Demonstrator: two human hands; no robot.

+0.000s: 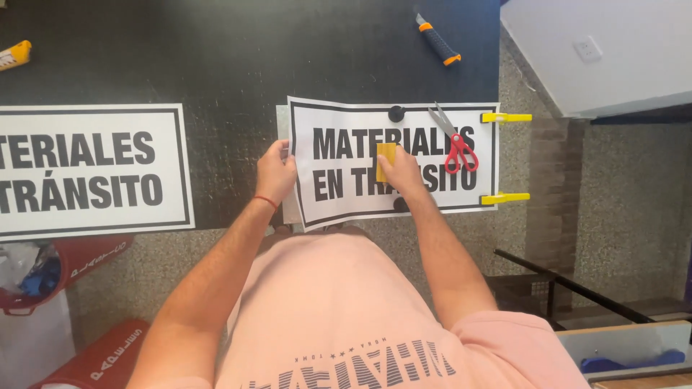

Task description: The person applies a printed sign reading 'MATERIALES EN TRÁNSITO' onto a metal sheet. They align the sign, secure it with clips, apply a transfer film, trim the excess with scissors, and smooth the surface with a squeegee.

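A white printed sign sheet (346, 209) with a black border and bold black lettering lies at the near edge of a dark table (238, 65). My left hand (276, 170) pinches the sheet's left edge. My right hand (404, 171) presses a small yellow squeegee (386, 160) flat on the middle of the sheet. Red-handled scissors (455, 144) rest on the sheet's right part. Two yellow clamps (506, 117) (504, 197) grip its right edge at the table's end.
A second, similar sign (86, 169) lies to the left. A blue-and-orange utility knife (437, 42) sits at the table's far side, a yellow tool (14, 55) at far left. Red containers (79, 263) stand on the speckled floor.
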